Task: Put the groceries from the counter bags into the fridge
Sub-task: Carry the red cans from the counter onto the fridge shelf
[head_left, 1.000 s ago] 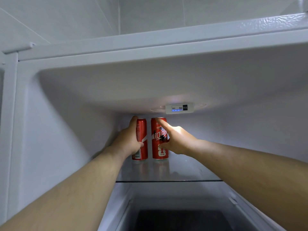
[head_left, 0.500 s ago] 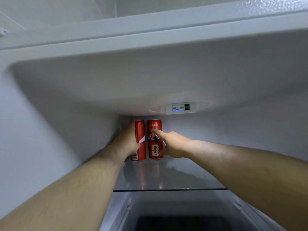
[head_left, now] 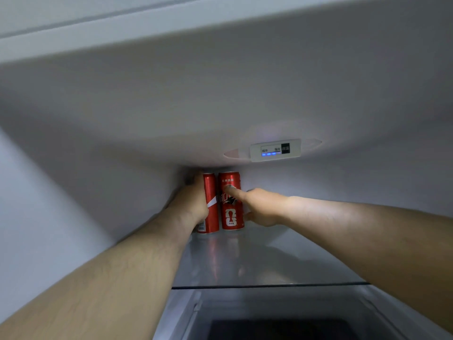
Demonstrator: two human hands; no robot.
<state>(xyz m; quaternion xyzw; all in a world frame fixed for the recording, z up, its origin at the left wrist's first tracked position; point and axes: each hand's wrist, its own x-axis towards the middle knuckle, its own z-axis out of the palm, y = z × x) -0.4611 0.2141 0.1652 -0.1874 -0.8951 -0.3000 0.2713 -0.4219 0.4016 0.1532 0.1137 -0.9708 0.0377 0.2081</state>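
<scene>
Two tall red soda cans stand upright side by side at the back left of the fridge's top glass shelf point(head_left: 282, 263). My left hand point(head_left: 193, 203) grips the left can point(head_left: 211, 204) from its left side, the fingers hidden behind it. My right hand point(head_left: 263, 207) holds the right can point(head_left: 231, 218), which bears a white FIFA mark. Its thumb lies across the can's front and its fingers reach round the right side. The cans stand close together, nearly touching.
The white fridge ceiling hangs low over the cans, with a lit control panel point(head_left: 274, 150) on it to the right. White walls close in on the left and at the back. Below the shelf's front edge lies a dark drawer opening point(head_left: 277, 328).
Both hands have slid the two cans further back and left on the shelf. My view has moved closer under the fridge ceiling.
</scene>
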